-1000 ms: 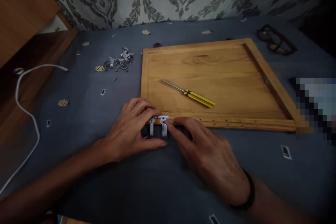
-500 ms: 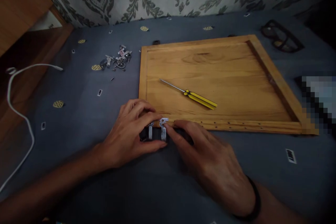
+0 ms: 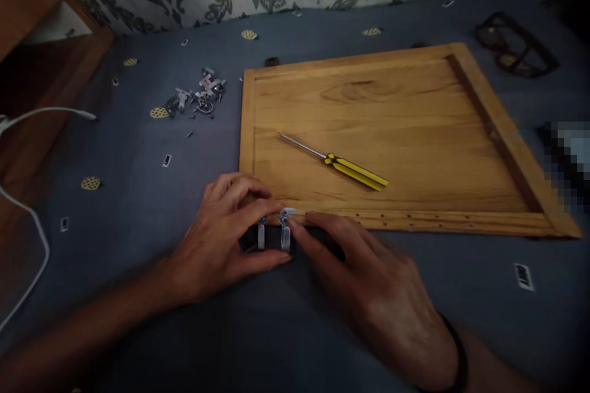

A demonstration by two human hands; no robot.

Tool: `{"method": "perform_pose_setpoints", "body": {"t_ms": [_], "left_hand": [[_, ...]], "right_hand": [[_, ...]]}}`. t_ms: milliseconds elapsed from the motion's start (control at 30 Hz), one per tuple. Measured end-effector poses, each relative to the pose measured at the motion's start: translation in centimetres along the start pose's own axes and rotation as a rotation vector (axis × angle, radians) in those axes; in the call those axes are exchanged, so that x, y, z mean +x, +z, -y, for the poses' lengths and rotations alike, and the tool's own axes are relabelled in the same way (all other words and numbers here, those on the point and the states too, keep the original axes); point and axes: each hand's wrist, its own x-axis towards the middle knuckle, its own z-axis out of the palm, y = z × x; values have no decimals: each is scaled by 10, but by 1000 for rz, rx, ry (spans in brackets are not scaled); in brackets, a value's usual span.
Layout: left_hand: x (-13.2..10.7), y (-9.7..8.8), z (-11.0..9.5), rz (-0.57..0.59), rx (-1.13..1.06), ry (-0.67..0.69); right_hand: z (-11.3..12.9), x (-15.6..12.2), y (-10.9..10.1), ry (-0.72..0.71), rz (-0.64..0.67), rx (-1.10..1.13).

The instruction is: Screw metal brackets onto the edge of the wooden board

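Note:
A wooden cabinet door panel lies flat on a blue-grey cloth. At its near left corner sits a small metal hinge with two silver arms on a dark base. My left hand curls round the hinge from the left, thumb under it and fingers over its top. My right hand comes from the right, its fingertips pressed on the hinge's right arm and the panel's front edge. A yellow-handled screwdriver rests on the panel, untouched.
A heap of metal hinges and screws lies at the back left. A white cable runs along the left. Dark eyeglasses lie at the back right. Small stickers and yellow discs dot the cloth.
Both hands stay on the hinge with hardly any shift. The camera has tilted downward, so everything sits a little higher in view.

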Motion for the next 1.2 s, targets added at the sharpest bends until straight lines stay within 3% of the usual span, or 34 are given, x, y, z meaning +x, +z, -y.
{"method": "perform_pose_setpoints", "body": {"t_ms": [1200], "left_hand": [[0, 0, -2, -5, -3, -35]], "right_hand": [[-4, -1, 0, 35, -7, 67]]}}
